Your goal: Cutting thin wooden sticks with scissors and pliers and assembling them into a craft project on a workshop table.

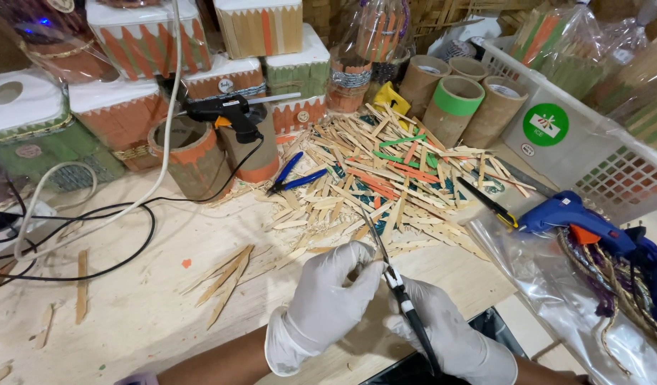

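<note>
Craft workshop. Bench (129, 314) strewn with wooden sticks (385, 178), two glue guns (225, 110) (592, 228), cardboard tubes (453, 103). Finished stick-covered boxes (140, 36) stacked behind.

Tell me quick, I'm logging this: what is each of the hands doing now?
Left hand: closed, fingers at the blades of the scissors; anything pinched there cannot be told.
Right hand: closed on the scissors' handle.

Bright, even indoor light falls from above onto the pale wooden tabletop (129, 299), leaving only soft, short shadows under the scattered flat wooden sticks (385, 178). Glare streaks the crinkled clear plastic bag (549, 285) at right. Focus is sharp centrally; the wide lens bends and softens the edges, especially the upper corners.
</note>
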